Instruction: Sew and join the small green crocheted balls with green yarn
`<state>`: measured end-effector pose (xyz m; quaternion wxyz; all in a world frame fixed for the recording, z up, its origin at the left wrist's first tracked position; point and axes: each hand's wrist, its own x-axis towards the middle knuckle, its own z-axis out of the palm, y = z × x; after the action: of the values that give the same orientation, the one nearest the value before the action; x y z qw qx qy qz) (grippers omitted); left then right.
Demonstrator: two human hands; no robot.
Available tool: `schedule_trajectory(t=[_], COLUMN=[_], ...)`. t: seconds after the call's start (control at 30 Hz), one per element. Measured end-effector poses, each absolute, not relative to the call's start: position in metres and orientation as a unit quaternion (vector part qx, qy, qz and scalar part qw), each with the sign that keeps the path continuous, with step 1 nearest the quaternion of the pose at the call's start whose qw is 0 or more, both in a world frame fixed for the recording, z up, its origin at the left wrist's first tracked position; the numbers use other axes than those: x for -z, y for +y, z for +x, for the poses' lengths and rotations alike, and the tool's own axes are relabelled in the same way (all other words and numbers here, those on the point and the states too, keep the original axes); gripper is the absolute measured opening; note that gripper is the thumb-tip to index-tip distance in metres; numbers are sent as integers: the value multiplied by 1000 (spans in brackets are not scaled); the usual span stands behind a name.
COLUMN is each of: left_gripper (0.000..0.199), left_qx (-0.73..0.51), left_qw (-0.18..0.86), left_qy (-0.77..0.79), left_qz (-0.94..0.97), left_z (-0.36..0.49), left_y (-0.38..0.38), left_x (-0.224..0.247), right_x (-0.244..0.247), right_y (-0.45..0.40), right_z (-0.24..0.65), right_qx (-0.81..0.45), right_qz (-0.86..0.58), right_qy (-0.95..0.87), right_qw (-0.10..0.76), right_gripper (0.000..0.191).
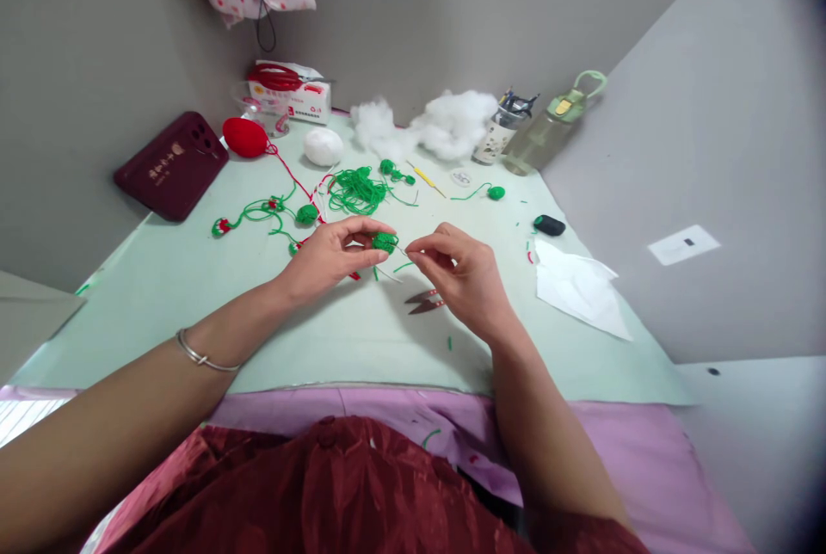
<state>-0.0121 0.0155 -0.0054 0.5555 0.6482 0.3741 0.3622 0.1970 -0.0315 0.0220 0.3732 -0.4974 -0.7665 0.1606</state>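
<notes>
My left hand (332, 260) is closed around a small green crocheted piece (385, 242), gripping it between thumb and fingers. Just to its right, my right hand (455, 270) pinches a thin needle (401, 251) whose far end meets the green piece. Whether its tip is inside the stitches is too small to tell. Thread snips (424, 303) lie on the table beneath my right hand, their handles hidden by it. Behind my left hand are a green crocheted ball (306, 214) and a loose heap of green yarn (359, 191).
Toward the back are a red yarn ball (245, 137), a white yarn ball (323, 146), white stuffing (455, 122), a pen cup (496, 138) and a bottle (545, 134). A yellow crochet hook (426, 177) lies mid-table; a tissue (577, 283) lies right, a phone-shaped maroon case (173, 165) left.
</notes>
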Motion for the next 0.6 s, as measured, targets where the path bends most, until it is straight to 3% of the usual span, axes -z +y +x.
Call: schedule_trajectory(t=[0.13,0.4,0.6], left_gripper=[39,42,44], left_qx=[-357,-352,-350], left_qw=[562,578,584], left_qy=[385,373,359], left_qz=[639,634,638], left_z=[-10,-12,-11], left_y=[13,13,11], left_x=[4,5,2], right_x=[-21,-16,-21], right_y=[-30,-22,-18], right_z=[196,195,206], right_qx=[-181,-343,-370], right_qz=[-499,-473,-454], right_qy=[-764,-699,-704], right_qw=[366,412,401], right_gripper=[12,9,7])
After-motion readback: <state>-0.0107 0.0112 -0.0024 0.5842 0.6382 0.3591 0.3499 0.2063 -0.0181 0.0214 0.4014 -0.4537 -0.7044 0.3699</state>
